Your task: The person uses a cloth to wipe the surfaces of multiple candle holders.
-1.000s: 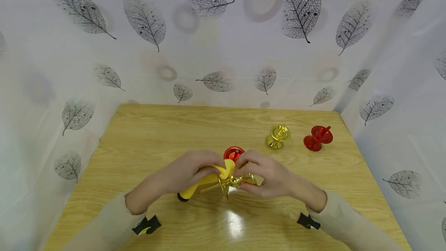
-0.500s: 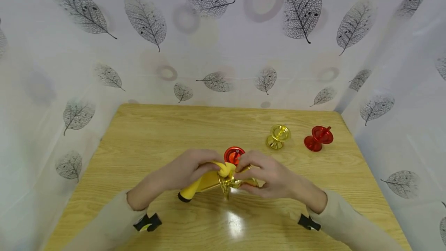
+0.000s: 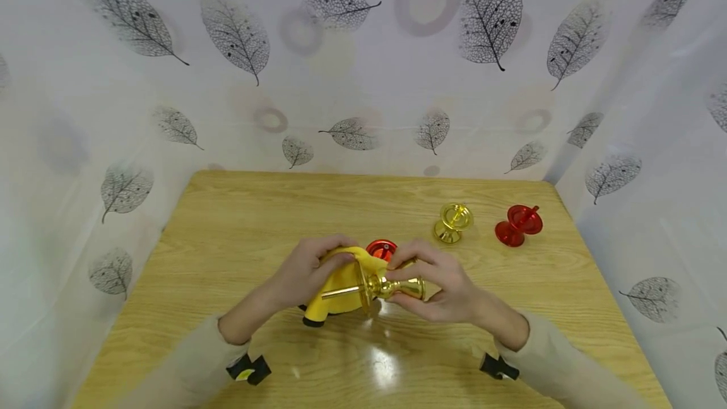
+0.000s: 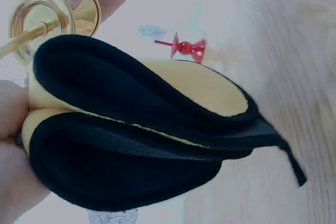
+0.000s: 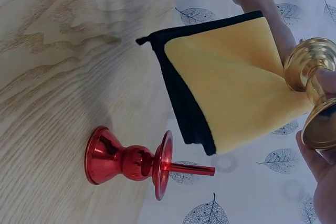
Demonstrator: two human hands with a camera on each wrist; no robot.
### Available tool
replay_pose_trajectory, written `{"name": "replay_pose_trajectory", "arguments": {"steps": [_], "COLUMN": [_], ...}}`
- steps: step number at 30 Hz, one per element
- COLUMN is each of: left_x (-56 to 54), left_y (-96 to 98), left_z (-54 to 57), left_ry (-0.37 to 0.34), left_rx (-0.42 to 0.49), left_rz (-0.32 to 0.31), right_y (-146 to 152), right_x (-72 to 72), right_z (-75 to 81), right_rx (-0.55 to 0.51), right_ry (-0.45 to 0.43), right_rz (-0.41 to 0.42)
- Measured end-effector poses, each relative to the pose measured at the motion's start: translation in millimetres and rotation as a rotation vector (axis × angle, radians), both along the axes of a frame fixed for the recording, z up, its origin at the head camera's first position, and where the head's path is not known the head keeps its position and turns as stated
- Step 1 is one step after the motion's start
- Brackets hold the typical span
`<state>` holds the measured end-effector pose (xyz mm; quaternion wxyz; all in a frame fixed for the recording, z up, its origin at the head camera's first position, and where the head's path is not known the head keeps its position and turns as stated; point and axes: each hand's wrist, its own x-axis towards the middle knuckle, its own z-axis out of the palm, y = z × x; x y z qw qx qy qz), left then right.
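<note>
My right hand (image 3: 440,279) grips a shiny gold candlestick (image 3: 410,288) around its stem and base, above the table. The candlestick lies sideways, with its long spike pointing left and its flared base to the right. My left hand (image 3: 307,273) pinches a folded yellow cloth (image 5: 231,77) with black edging. The cloth is bunched against the candlestick's round dish, and its loose part hangs behind the spike. In the left wrist view the cloth's black-edged folds (image 4: 126,166) cover much of the scene. Just beyond my hands stands a red candlestick (image 3: 379,247), its lower part hidden.
A second gold candlestick (image 3: 451,223) and another red one (image 3: 517,226) stand upright at the back right of the wooden table (image 3: 255,207). A white curtain (image 3: 363,68) with leaf prints surrounds the table's back and sides.
My left hand has shifted slightly up, and the cloth is spread wider over the dish. The held candlestick has turned, so its spike and base show more. The standing candlesticks have not moved.
</note>
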<state>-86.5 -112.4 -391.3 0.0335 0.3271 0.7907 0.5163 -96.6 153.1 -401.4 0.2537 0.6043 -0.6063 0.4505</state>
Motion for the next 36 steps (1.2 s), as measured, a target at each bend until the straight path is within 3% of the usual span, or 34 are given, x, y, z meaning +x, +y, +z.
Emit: {"name": "replay_pose_trajectory", "arguments": {"steps": [5, 9, 15, 21, 29, 36], "left_x": [1.0, 1.9, 1.7, -0.2, -2.8, -1.7], "left_y": [-2.1, -4.7, -5.0, -3.7, -4.5, -4.6], "left_z": [0.5, 7.9, 15.2, 12.0, 9.9, 19.1], "left_ry": [-0.073, -0.107, -0.044, 0.032, 0.039, 0.086], "left_rx": [0.050, 0.047, 0.018, -0.014, -0.072, -0.067], "left_rz": [-0.033, -0.061, -0.096, -0.134, -0.122, -0.035], "right_y": [-1, 0, 4, 7, 6, 9], "right_x": [-0.1, 0.1, 1.2, 0.7, 0.8, -0.5], "right_z": [1.5, 3.5, 2.5, 3.2, 5.5, 1.5], "right_rx": [0.000, 0.042, 0.139, 0.184, 0.169, 0.167], "right_ry": [-0.022, -0.047, -0.090, -0.061, -0.028, -0.160], "right_rz": [0.022, 0.039, 0.032, 0.008, 0.020, 0.004]}}
